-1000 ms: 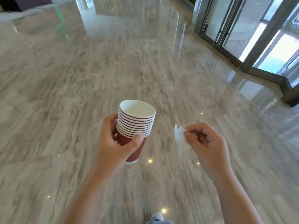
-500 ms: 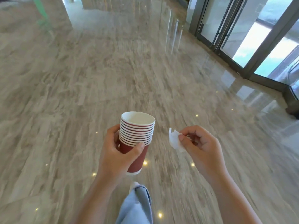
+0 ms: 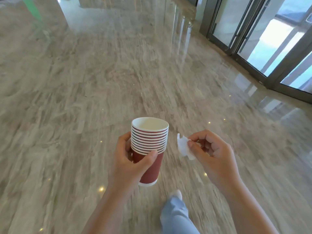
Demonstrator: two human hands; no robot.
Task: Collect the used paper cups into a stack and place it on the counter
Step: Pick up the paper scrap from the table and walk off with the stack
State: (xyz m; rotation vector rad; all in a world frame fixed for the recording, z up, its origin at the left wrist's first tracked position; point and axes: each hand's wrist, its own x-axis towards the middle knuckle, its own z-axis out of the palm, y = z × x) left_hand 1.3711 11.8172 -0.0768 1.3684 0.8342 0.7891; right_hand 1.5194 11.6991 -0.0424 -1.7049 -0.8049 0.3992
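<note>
We hold the nested cup stack (image 3: 149, 146) upright in our left hand (image 3: 133, 159), fingers wrapped round it; right hand (image 3: 212, 154) pinches a white scrap (image 3: 184, 147). Stacking looks done; no counter in view yet.

A polished grey-beige veined marble floor (image 3: 84, 85) fills the view, with small bright points of reflected light (image 3: 101, 189) scattered across its near part. Tall glass doors in dark metal frames (image 3: 249, 36) stand along the floor's far right edge. A small crumpled white paper scrap (image 3: 184, 147) is off the floor, right of centre.
</note>
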